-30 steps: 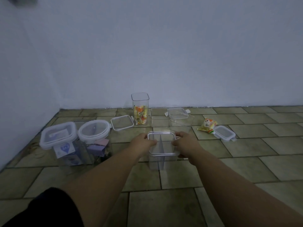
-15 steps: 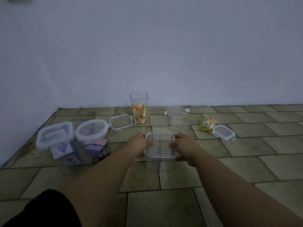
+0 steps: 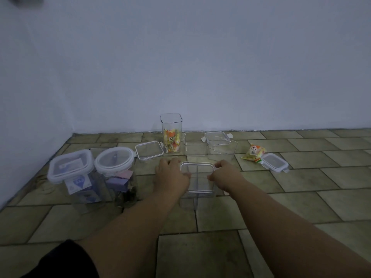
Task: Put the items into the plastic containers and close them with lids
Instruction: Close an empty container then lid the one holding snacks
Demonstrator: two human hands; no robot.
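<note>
On the tiled floor [image 3: 301,187], I grip 1 clear square plastic container [image 3: 197,194] with my left hand [image 3: 170,176] and right hand [image 3: 225,174] closed on its opposite sides.

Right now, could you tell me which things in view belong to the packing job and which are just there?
In the job: clear container held by left hand and right hand; tall jar; snack packet; loose lids; two lidded containers.

Just there: tiled floor; wall.

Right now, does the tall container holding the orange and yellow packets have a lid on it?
No, the tall container stands open-topped by the wall, and a loose lid lies on the floor beside it.
</note>
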